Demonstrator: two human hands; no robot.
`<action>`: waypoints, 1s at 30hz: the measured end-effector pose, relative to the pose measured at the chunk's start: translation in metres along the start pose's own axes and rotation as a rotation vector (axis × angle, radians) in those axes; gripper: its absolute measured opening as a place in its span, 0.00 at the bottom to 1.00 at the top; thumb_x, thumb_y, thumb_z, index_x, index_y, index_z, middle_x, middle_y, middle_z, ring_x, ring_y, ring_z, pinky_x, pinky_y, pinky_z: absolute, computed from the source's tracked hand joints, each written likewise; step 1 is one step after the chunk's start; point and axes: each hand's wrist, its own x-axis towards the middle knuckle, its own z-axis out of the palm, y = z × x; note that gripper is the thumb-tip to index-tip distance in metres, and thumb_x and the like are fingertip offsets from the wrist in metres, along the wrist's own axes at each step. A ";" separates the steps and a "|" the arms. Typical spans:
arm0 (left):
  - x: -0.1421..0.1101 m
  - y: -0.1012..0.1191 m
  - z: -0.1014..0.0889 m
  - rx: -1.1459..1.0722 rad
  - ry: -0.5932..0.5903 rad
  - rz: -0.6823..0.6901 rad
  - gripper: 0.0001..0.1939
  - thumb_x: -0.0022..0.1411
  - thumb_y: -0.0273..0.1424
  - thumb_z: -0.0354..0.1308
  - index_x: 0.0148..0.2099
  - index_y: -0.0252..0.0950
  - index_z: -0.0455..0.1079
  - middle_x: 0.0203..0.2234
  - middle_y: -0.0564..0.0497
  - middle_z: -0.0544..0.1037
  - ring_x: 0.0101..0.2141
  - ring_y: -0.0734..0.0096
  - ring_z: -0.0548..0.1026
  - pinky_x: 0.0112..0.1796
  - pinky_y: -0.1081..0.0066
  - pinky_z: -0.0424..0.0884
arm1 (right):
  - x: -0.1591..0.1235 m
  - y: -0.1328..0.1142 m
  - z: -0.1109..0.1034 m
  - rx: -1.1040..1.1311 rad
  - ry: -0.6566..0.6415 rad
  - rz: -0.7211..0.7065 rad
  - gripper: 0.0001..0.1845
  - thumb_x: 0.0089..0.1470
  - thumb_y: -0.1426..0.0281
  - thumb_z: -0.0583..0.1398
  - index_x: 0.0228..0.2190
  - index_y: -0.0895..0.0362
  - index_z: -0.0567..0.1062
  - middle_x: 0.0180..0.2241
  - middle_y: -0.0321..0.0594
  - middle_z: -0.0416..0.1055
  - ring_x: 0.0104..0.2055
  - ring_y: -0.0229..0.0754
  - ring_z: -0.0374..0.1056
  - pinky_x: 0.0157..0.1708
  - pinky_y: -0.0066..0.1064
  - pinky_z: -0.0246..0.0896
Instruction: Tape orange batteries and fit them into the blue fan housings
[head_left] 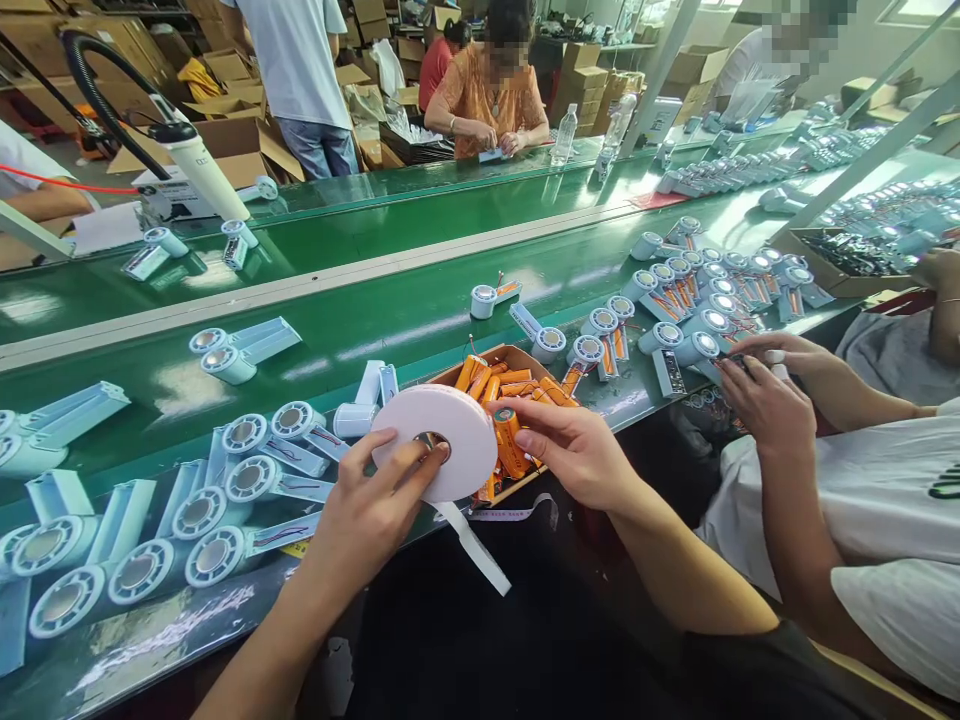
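My left hand (379,500) grips a large white roll of tape (461,440), fingers hooked into its core. A loose strip of tape (476,550) hangs from the underside of the roll. Just right of it, my right hand (577,450) pinches an orange cylindrical battery (510,445) between thumb and fingers. Both hands are over a cardboard box (525,490) filled with orange batteries (517,380), some with thin wires. The roll hides the box's left part.
Pale blue fan-like housings (217,555) crowd the left of the green bench (360,320); more (705,290) lie to the right. A co-worker's hands (772,390) work on a housing close at right. Across the bench stand bottles (565,135) and a white cylindrical device with a black hose (202,170).
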 end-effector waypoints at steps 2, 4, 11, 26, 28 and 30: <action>0.000 -0.001 -0.001 0.017 -0.004 -0.004 0.24 0.65 0.20 0.64 0.62 0.39 0.75 0.44 0.48 0.83 0.58 0.51 0.68 0.59 0.59 0.70 | 0.001 0.001 -0.004 -0.053 -0.035 0.021 0.20 0.64 0.65 0.66 0.57 0.50 0.82 0.52 0.40 0.83 0.57 0.49 0.78 0.58 0.39 0.76; 0.002 -0.002 -0.002 0.035 -0.011 -0.017 0.28 0.65 0.19 0.63 0.65 0.42 0.74 0.45 0.49 0.83 0.57 0.53 0.68 0.59 0.59 0.69 | 0.002 0.006 -0.007 -0.048 -0.054 0.056 0.25 0.62 0.66 0.68 0.60 0.50 0.80 0.51 0.39 0.83 0.55 0.48 0.79 0.59 0.40 0.76; 0.018 0.032 0.012 0.050 0.111 -0.215 0.25 0.65 0.27 0.68 0.64 0.37 0.75 0.44 0.43 0.81 0.49 0.51 0.65 0.61 0.49 0.65 | 0.000 0.048 0.040 0.340 0.426 -0.074 0.31 0.56 0.60 0.74 0.59 0.48 0.76 0.52 0.44 0.82 0.54 0.48 0.80 0.55 0.42 0.79; 0.214 -0.007 0.091 -0.233 -0.741 -0.281 0.29 0.73 0.55 0.49 0.50 0.39 0.81 0.43 0.41 0.84 0.46 0.52 0.80 0.43 0.62 0.73 | -0.038 0.051 -0.108 0.410 0.814 -0.148 0.17 0.55 0.67 0.74 0.47 0.47 0.84 0.48 0.37 0.84 0.48 0.39 0.83 0.41 0.22 0.81; 0.266 0.021 0.124 -0.180 -0.870 -0.251 0.32 0.72 0.56 0.51 0.55 0.35 0.81 0.48 0.34 0.83 0.52 0.45 0.79 0.48 0.59 0.74 | -0.046 0.066 -0.092 0.432 0.813 -0.106 0.17 0.57 0.66 0.74 0.48 0.46 0.83 0.49 0.38 0.84 0.49 0.41 0.83 0.40 0.25 0.82; 0.297 0.042 0.152 -0.180 -0.925 -0.247 0.32 0.71 0.55 0.53 0.55 0.33 0.81 0.51 0.32 0.82 0.55 0.43 0.78 0.51 0.58 0.74 | -0.053 0.072 -0.089 0.445 0.833 -0.079 0.18 0.58 0.65 0.73 0.50 0.45 0.82 0.51 0.39 0.84 0.51 0.42 0.82 0.41 0.26 0.82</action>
